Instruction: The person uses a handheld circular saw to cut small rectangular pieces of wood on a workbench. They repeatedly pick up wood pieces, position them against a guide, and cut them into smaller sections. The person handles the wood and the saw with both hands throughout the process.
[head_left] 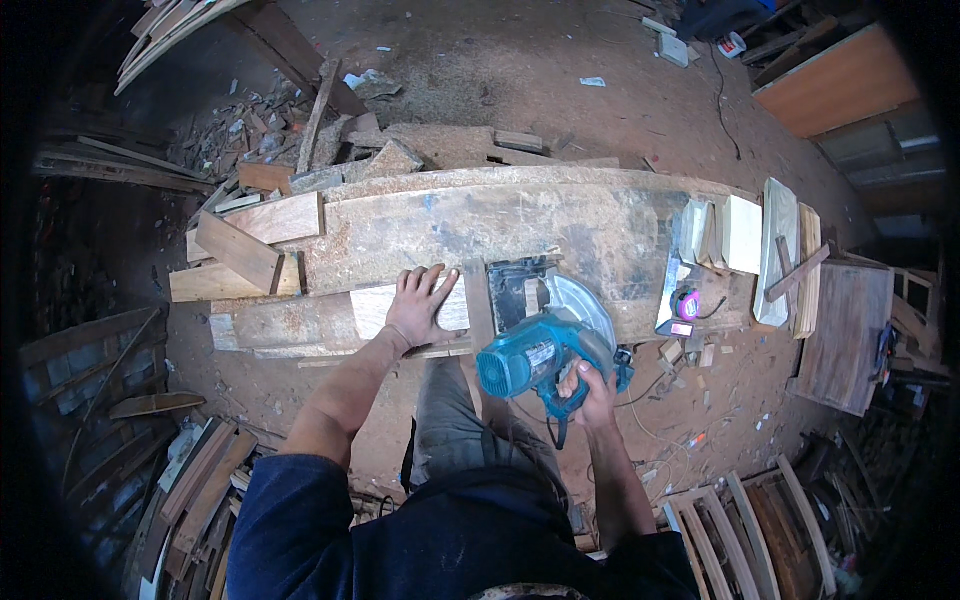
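Note:
My left hand (420, 305) lies with fingers spread on a pale wooden board (375, 310), pressing it against the workbench (390, 235). Just right of that hand a narrow dark wood strip (481, 310) crosses the bench's near edge. My right hand (590, 395) is wrapped round the rear handle of a teal circular saw (540, 355). The saw sits at the near edge of the bench beside the strip, its dark base plate (512, 285) on the far side. Whether the blade touches wood is hidden by its guard and body.
Several wood offcuts (240, 250) lie at the bench's left end. On its right are a purple tape measure (686, 303), pale blocks (741, 233) and stacked planks (780, 250). A cord (640, 395) trails over the littered floor. Scrap wood (400, 150) is heaped behind the bench.

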